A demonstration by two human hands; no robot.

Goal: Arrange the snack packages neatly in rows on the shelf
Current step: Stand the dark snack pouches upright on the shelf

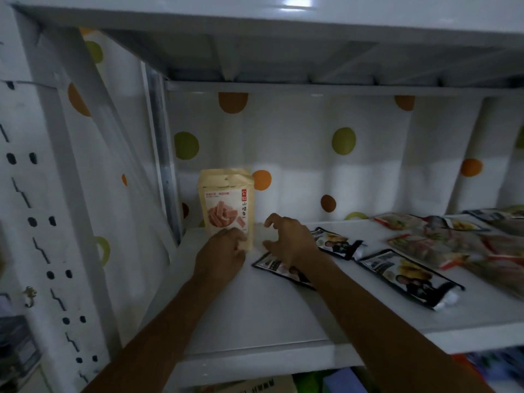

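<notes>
Beige pouch (226, 207) pinched at its base by left hand (221, 256); right hand (289, 239) spread beside grip. Pouch should be squared upright against shelf (255, 321) corner.

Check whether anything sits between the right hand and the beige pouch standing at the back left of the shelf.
Nothing visible does. The right hand hovers open just right of the beige pouch, with only bare shelf between them. A black packet lies flat under that wrist. The left hand already touches the pouch's lower front.
</notes>
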